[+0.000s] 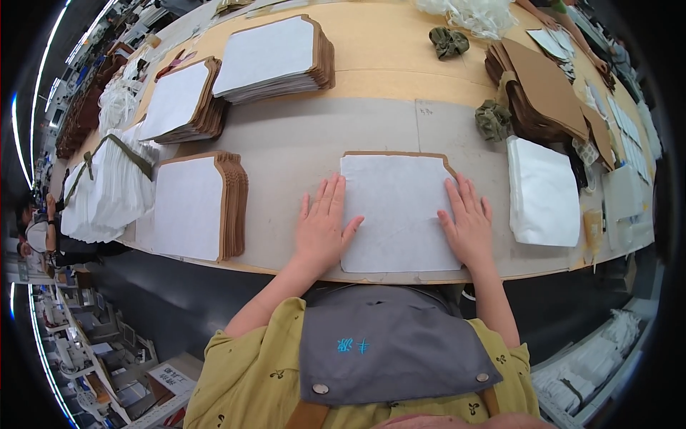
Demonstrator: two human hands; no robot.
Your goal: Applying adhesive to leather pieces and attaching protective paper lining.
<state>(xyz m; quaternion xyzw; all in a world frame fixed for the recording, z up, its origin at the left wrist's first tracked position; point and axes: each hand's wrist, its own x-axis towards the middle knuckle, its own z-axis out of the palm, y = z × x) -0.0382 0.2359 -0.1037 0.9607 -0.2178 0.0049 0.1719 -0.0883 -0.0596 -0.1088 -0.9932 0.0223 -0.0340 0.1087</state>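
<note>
A white sheet (400, 222) with a cut upper right corner lies flat at the table's front edge. Along its top and upper right corner shows the rim of a brown piece (393, 153) beneath it. My left hand (323, 225) rests on the sheet's left edge, fingers stretched out and thumb on the white surface. On the opposite edge lies my right hand (468, 222), also flat with fingers spread. Neither hand grips anything. To the left stands a stack of brown pieces (232, 207) topped by a white sheet; a folded white pile (543, 193) lies to the right.
Farther back sit two more white-topped stacks (271, 57) (175, 100). A tied white bundle (107, 186) is at far left. At back right are brown pieces (543, 89), green cloth bundles (493, 118) and a small bottle (592, 232). Another person's arm (582, 43) reaches in beyond.
</note>
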